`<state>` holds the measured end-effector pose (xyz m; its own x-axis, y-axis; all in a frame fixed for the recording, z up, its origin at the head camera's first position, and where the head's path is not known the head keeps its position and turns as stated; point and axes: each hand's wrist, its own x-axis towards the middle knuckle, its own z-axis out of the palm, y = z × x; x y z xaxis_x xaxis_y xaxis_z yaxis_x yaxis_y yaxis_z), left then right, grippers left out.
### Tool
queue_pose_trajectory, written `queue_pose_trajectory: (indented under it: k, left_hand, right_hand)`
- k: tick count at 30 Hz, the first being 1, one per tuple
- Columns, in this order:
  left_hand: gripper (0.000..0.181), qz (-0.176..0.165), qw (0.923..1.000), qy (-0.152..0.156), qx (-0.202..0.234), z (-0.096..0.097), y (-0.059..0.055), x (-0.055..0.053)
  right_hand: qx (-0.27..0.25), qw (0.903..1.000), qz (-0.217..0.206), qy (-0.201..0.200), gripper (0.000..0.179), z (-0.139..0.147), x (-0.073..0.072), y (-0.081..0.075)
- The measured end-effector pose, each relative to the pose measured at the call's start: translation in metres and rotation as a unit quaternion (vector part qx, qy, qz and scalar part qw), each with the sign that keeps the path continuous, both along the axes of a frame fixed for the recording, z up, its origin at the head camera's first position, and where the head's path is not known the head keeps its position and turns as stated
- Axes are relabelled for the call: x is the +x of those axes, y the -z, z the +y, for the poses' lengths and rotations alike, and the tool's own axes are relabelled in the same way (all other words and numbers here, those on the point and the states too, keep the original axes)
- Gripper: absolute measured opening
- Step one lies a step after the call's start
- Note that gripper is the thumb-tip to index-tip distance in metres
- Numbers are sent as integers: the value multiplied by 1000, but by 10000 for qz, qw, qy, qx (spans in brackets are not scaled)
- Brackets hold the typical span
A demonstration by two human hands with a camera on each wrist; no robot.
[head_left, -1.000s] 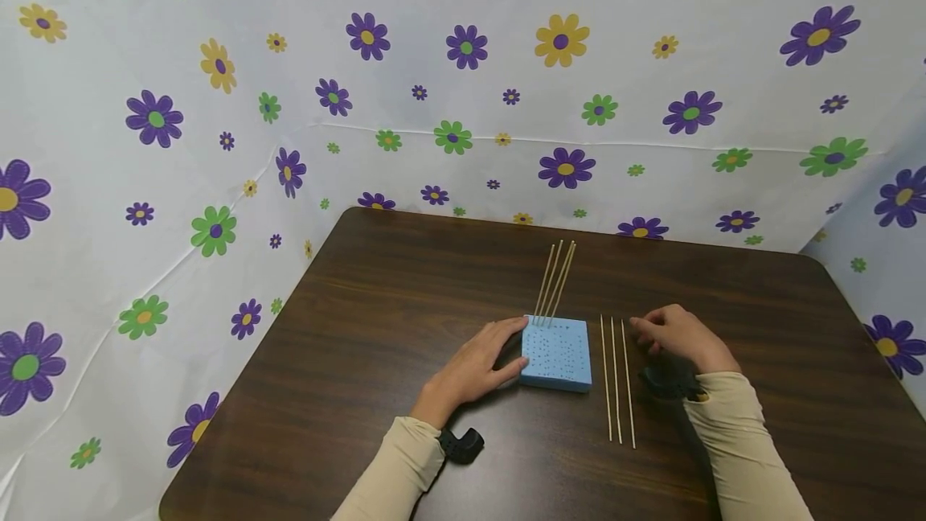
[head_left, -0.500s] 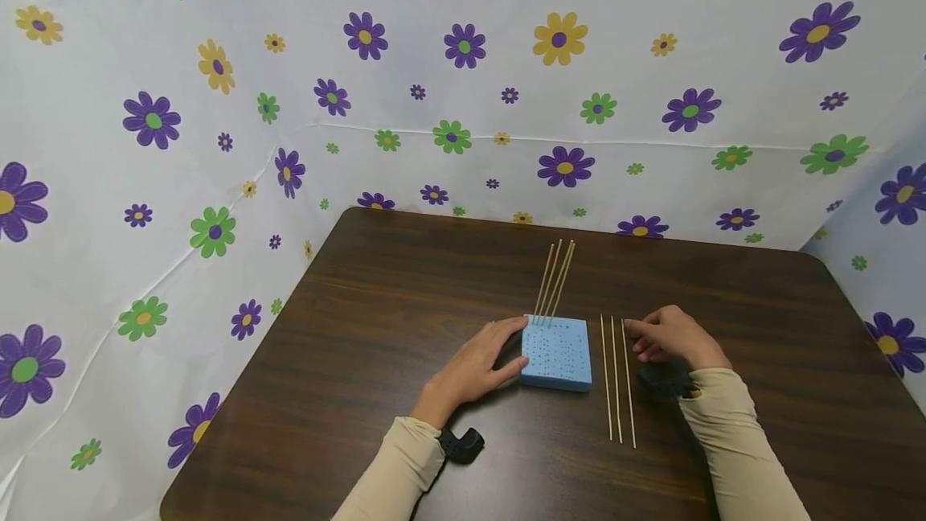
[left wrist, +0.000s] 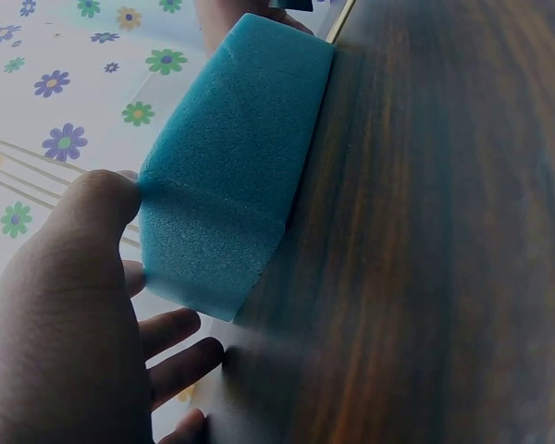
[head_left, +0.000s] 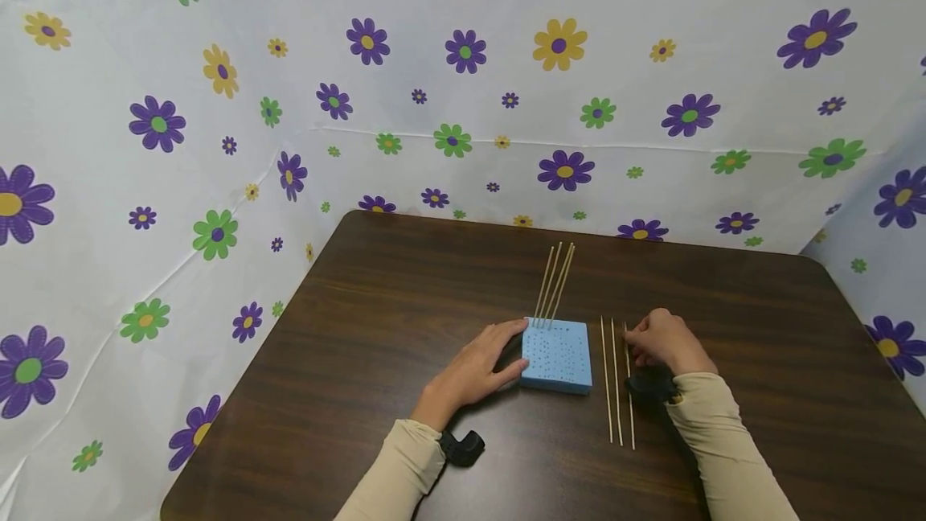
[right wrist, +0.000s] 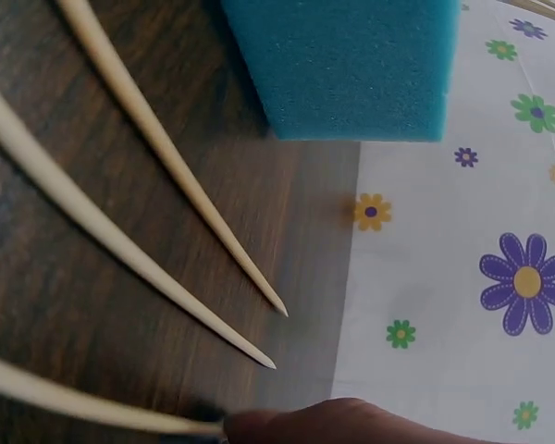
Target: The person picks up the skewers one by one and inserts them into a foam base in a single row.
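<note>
A light blue foam block (head_left: 555,356), its top dotted with small holes, lies on the table. Several thin wooden skewers (head_left: 553,288) stand in its back left part, leaning away. My left hand (head_left: 470,368) rests against the block's left side, thumb and index fingertip at its edge; in the left wrist view the other fingers spread beyond it. To the block's right, two skewers (head_left: 616,392) lie side by side on the table. Beside them my right hand (head_left: 669,342) pinches the far, pointed end of a third skewer (head_left: 631,420). The right thumb is largely hidden in the right wrist view.
The dark wood table (head_left: 405,288) has rounded far corners. A white flowered sheet (head_left: 412,159) hangs behind it and along both sides. Black wrist cameras sit under both cuffs, the right one (head_left: 651,386) close over the rightmost skewer.
My right hand has moved left to the rightmost skewer and taken its far end between the fingers. The left hand and the block stay where they were.
</note>
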<state>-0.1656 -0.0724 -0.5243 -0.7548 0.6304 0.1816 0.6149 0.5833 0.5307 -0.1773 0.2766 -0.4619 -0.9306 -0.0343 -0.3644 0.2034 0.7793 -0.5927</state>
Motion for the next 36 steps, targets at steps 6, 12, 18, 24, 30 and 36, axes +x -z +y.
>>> queue_pose_trajectory:
  k: [6,12,18,24,30,36]
  left_hand:
    - [66,-86,10000,-10,-7,1,0,0]
    - [65,-67,10000,-4,2,0,1,0]
    - [65,-96,10000,8,11,-1,0,1]
    - [65,-86,10000,9,30,-1,-1,2]
    - [65,-112,9999,2,31,0,0,1]
    - [65,-93,9999,3,44,0,-1,1]
  right_hand:
    - [82,9999,67,-10,26,-2,2,0]
    - [395,9991,86,-91,27,-5,4,-3]
    - [715,9974,38,-113,27,-8,7,-3]
    - [849,9963,79,-108,30,-10,9,-3]
    - [601,9981,-3,-143,31,-3,5,-4]
    - [229,9994,43,-271,30,7,1,-6]
